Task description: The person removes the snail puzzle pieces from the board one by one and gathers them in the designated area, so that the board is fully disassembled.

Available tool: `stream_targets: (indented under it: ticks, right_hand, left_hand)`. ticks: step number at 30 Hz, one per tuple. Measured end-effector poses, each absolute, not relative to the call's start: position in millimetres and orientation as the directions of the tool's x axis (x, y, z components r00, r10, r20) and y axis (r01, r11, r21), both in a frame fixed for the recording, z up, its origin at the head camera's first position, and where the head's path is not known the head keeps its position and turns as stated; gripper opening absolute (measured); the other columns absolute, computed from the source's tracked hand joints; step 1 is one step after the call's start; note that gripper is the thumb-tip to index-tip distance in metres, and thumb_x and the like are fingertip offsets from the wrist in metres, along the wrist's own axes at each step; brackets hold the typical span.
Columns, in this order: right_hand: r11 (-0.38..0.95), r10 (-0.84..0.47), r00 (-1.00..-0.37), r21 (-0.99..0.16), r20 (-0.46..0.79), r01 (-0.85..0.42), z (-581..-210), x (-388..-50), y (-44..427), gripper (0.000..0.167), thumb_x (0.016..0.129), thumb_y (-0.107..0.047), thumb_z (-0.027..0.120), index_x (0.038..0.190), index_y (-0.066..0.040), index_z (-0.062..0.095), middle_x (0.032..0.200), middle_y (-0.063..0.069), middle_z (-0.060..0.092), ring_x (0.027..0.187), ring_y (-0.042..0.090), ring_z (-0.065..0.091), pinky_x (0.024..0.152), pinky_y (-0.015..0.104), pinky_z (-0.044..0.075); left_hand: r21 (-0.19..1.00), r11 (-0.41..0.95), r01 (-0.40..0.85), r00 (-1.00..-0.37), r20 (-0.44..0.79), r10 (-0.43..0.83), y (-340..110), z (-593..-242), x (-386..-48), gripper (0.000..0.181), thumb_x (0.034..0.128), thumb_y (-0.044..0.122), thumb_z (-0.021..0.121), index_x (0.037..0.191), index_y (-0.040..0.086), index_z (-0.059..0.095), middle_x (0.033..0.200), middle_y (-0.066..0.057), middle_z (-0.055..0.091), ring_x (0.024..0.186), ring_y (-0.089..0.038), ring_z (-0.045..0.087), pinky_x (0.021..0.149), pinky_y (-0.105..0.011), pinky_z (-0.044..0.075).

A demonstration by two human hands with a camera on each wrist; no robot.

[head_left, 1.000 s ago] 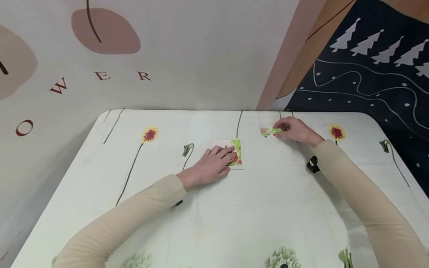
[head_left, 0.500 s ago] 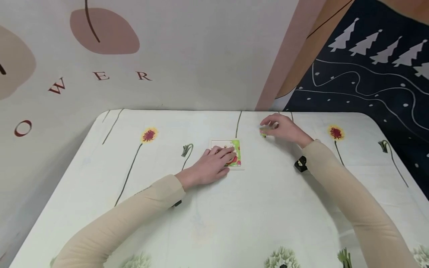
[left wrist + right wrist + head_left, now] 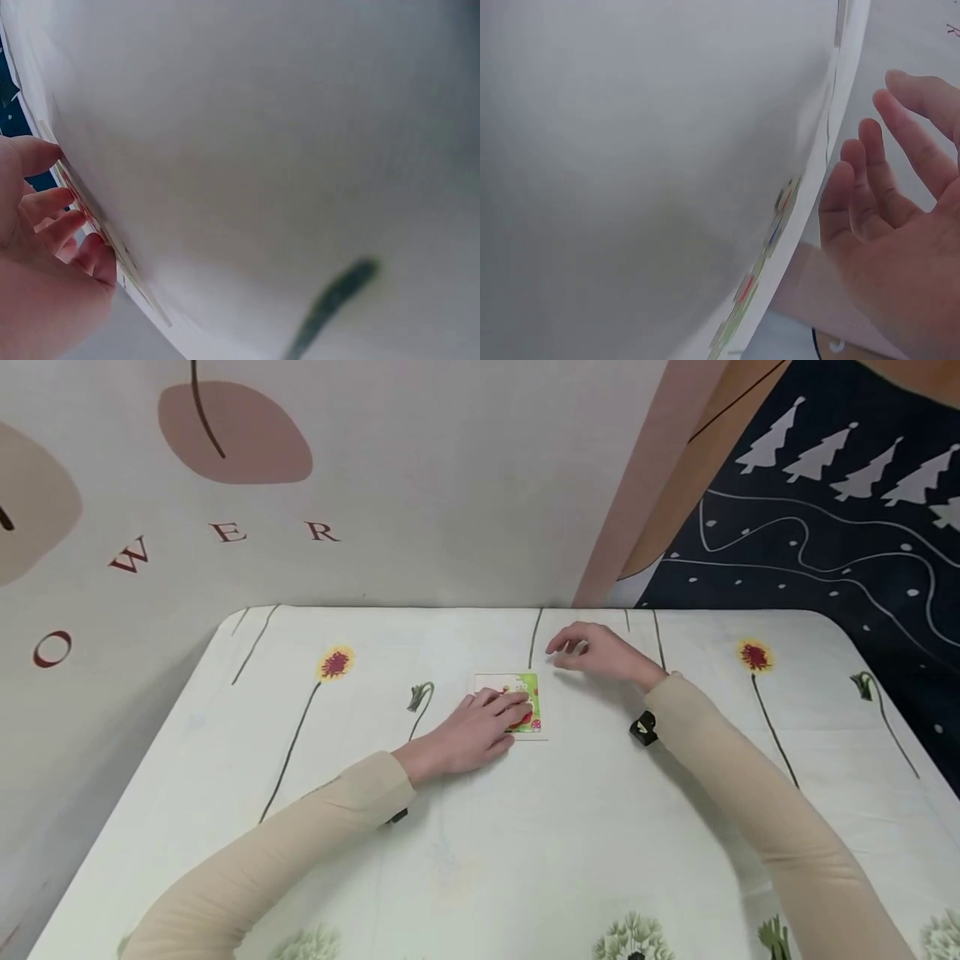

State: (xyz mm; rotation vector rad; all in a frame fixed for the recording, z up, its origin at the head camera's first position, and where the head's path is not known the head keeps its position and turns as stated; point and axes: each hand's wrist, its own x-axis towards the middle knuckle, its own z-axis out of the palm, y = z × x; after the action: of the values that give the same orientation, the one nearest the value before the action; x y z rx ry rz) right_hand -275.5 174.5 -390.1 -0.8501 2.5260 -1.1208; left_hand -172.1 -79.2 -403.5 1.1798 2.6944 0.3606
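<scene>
In the head view my left hand (image 3: 472,735) rests palm-down over a small square picture board (image 3: 533,685), its fingers covering much of the white, green and red picture. The left wrist view shows the fingers of the left hand (image 3: 52,225) loosely bent along the thin board (image 3: 139,281). Up and to the right of the board, my right hand (image 3: 600,652) hovers over the table with loosely bent fingers. From the right wrist view, the right hand (image 3: 900,217) holds nothing, and several flat coloured pieces (image 3: 742,289) lie on the table beside it; the head view hides them.
A white cloth with printed flowers (image 3: 335,663) covers the table (image 3: 480,860). Its far edge meets a pale printed wall hanging (image 3: 450,485), with a dark one (image 3: 825,552) at the right. A black wrist device (image 3: 643,728) sits at the right cuff.
My right hand has moved left in the head view, from the green pieces toward the board, and no piece shows at its fingertips. The left hand has stayed on the board.
</scene>
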Motion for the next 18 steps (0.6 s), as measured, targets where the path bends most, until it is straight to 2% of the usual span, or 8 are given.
stream_targets:
  ticks: [8,18]
  right_hand:
    - [0.515,-0.642,-0.766,-0.758,-0.031,-0.401,-390.2,-272.9,157.8,0.020,0.091,-0.006,0.065,0.109,-0.003,0.070,0.107,0.009,0.065,0.095,0.023,0.056,0.085,0.039,0.044]
    - [0.504,-0.700,-0.706,-0.775,-0.107,-0.382,-392.6,-268.1,141.7,0.020,0.091,-0.006,0.065,0.110,-0.006,0.071,0.107,0.006,0.063,0.096,0.022,0.056,0.086,0.039,0.044]
  left_hand:
    - [0.352,0.618,0.703,-0.645,-0.049,0.762,-82.9,-402.7,-173.5,0.045,0.0997,0.016,0.051,0.144,0.012,0.046,0.151,-0.008,0.035,0.132,-0.030,0.032,0.102,-0.048,0.030]
    - [0.335,0.619,0.711,-0.638,-0.065,0.767,-83.4,-402.5,-173.7,0.046,0.1003,0.016,0.050,0.146,0.012,0.043,0.152,-0.007,0.035,0.132,-0.029,0.032,0.102,-0.048,0.029]
